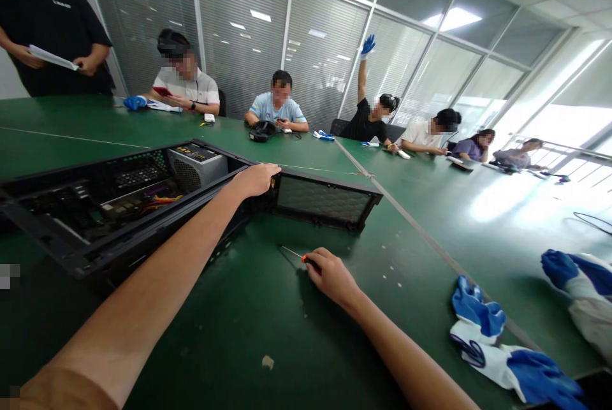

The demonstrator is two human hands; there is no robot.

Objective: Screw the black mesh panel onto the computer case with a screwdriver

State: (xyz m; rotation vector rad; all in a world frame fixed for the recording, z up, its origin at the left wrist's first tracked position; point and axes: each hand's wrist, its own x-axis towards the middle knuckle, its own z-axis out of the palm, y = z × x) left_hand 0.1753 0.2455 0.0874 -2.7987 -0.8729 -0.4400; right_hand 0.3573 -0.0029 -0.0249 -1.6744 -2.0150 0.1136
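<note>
An open black computer case (119,206) lies on its side on the green table (268,327), with a grey power supply (196,164) and coloured wires inside. My left hand (255,179) grips the case's upper edge near its meshed front panel (325,201). My right hand (329,276) rests on the table in front of the case, fingers closed round a small screwdriver (297,256) with an orange and black handle, its thin shaft pointing left.
Blue and white work gloves (497,346) lie at the right, another pair (581,285) beyond. Several seated people line the table's far edge, one with a gloved hand raised (367,46). A standing person (52,27) holds paper at the far left. Small screws dot the table.
</note>
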